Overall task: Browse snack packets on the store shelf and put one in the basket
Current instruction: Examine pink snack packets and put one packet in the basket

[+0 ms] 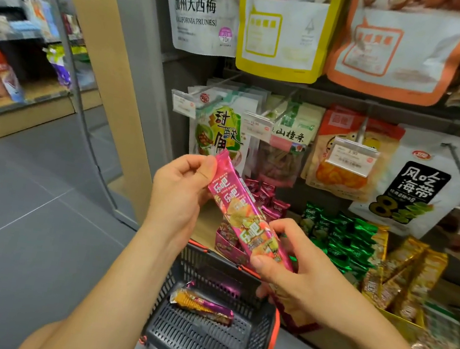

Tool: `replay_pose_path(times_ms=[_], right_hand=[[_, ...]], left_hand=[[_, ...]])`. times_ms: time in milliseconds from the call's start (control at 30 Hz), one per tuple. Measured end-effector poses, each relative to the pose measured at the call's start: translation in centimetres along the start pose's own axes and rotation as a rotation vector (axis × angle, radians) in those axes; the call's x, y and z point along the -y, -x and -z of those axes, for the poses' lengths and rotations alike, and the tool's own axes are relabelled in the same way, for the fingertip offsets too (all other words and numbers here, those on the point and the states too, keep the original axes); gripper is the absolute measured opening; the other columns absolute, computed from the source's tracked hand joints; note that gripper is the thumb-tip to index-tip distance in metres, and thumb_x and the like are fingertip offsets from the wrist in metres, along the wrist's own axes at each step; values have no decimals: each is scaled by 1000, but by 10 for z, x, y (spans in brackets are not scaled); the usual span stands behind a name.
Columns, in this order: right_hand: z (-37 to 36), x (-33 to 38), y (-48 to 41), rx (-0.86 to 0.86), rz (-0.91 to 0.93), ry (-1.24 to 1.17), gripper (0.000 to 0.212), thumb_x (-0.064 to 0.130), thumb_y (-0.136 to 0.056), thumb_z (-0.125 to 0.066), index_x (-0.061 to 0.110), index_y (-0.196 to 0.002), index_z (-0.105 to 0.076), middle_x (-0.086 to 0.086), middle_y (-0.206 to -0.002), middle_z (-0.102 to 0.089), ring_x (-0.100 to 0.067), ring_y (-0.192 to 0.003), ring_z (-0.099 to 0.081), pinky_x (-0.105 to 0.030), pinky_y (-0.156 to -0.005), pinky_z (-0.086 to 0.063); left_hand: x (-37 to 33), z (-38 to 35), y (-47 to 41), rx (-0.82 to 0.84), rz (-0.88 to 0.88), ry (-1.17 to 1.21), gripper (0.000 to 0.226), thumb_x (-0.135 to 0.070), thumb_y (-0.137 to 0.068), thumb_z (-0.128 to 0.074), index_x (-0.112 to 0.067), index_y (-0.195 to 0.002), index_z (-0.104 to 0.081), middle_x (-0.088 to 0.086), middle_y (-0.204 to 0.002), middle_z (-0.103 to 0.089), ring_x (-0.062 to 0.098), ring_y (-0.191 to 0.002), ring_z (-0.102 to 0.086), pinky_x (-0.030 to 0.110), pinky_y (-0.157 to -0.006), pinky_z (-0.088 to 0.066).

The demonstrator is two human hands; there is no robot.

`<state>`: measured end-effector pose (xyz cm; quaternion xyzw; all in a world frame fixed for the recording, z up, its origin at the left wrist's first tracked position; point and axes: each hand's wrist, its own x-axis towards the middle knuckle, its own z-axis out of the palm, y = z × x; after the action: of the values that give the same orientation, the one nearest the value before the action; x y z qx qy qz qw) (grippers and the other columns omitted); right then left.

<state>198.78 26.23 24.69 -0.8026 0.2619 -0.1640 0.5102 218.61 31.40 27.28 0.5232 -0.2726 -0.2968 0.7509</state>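
Note:
I hold a long pink snack packet (243,206) slantwise in front of the shelf. My left hand (181,194) pinches its upper end, and my right hand (295,270) grips its lower end. Below my hands stands a dark grey basket (198,340) with orange trim. A purple and orange snack packet (203,306) lies inside the basket. The same pink packets (267,198) fill a display box on the shelf just behind my hands.
Green packets (338,238) and gold packets (399,271) sit in boxes to the right. Hanging bags (341,158) with price tags fill the pegs above. A wooden and grey pillar (118,74) borders the shelf's left; grey floor tiles (24,203) lie beyond it.

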Motion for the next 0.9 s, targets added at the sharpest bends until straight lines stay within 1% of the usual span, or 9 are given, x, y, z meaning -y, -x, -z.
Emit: replay_pose_path(times_ms=[100, 200, 233, 333, 433, 533, 667, 800, 900], right_hand=[[-3, -2, 1, -73, 53, 111, 32, 41, -88, -65, 36, -108, -40, 6, -88, -67, -8, -63, -62, -32, -60, -53], [-8, -7, 2, -192, 72, 328, 36, 45, -88, -63, 43, -107, -33, 10, -81, -64, -7, -62, -59, -25, -55, -47], [-9, -8, 2, -215, 74, 401, 38, 47, -87, -62, 46, -107, -30, 13, -81, -62, -6, -61, -58, -24, -53, -46], [-14, -11, 3, -271, 97, 548, 41, 52, -87, -58, 49, -110, -24, 18, -81, -57, -2, -59, -56, -19, -47, -37], [-16, -11, 3, -279, 118, 538, 40, 67, -86, -45, 50, -117, -27, 23, -84, -54, 1, -68, -56, -18, -49, -33], [-14, -13, 3, -194, 108, 416, 48, 78, -82, -27, 50, -120, -34, 21, -91, -57, 0, -80, -56, -23, -59, -43], [-10, -15, 2, -88, 56, 247, 42, 70, -87, -34, 43, -117, -46, 8, -85, -63, -9, -68, -60, -36, -66, -52], [-12, -17, 2, -161, 89, 288, 43, 72, -86, -33, 41, -112, -47, 10, -81, -62, -6, -70, -58, -31, -62, -48], [-16, -17, 2, -232, 138, 387, 48, 78, -84, -26, 41, -111, -45, 17, -87, -60, -3, -76, -56, -25, -64, -47]], left_hand=[[-3, 4, -2, 114, 2, -17, 16, -23, -93, -60, -15, -88, -73, -1, -78, -72, 7, -70, -65, 18, -58, -51], [-7, 8, -2, 232, 14, -77, 33, -53, -77, -68, -22, -85, -78, -1, -82, -72, 10, -77, -65, 22, -67, -54], [-6, 8, -2, 235, 0, -144, 34, -55, -73, -72, -23, -83, -77, 0, -81, -72, 11, -78, -66, 24, -69, -54], [0, 6, -1, 127, -55, -268, 18, -38, -75, -74, -20, -74, -77, 4, -75, -73, 15, -74, -67, 29, -69, -55], [2, 4, -1, 16, -73, -218, 18, -20, -84, -72, -19, -67, -78, 3, -70, -73, 11, -69, -68, 23, -62, -53], [3, 2, -1, -22, -65, -136, 20, -19, -86, -71, -17, -68, -79, 3, -70, -73, 9, -69, -68, 17, -61, -51], [3, 6, -4, -66, -23, 2, 21, -24, -85, -71, -16, -67, -78, 1, -70, -72, 9, -71, -68, 18, -65, -52], [3, 6, -5, 29, 16, 39, 24, -40, -69, -74, -19, -80, -78, -2, -78, -73, 7, -77, -67, 17, -70, -52], [6, 0, -5, 37, 99, 39, 53, -37, -59, -79, -17, -107, -68, -7, -77, -73, 5, -74, -68, 18, -65, -53]])
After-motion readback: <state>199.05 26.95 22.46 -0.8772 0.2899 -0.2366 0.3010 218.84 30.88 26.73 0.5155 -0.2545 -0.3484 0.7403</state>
